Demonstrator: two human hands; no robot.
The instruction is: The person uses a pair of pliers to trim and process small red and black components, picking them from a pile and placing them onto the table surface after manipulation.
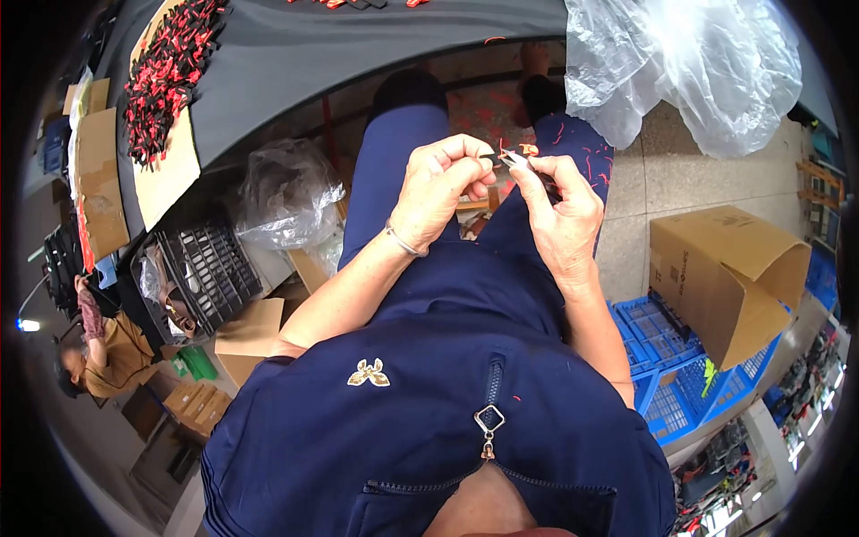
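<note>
My left hand (436,186) is closed in a pinch above my lap, holding a small black and red piece (489,157). Close against it, my right hand (565,219) is closed around a small pair of thread snips (510,159); pale metal blades show at the fingertips, and my fingers hide most of the rest. A red and orange bit (529,149) shows by the right fingers. Loose red threads (601,170) lie on my dark blue trouser leg. At the left of the black-covered table, a heap of small black and red pieces (174,76) rests on a cardboard sheet (176,183).
Clear plastic bags hang at the upper right (684,67) and sit below the table (291,192). An open cardboard box (725,268) stands on blue plastic crates (684,394) at right. A dark crate (210,273) is at left, with another person (112,349) beyond.
</note>
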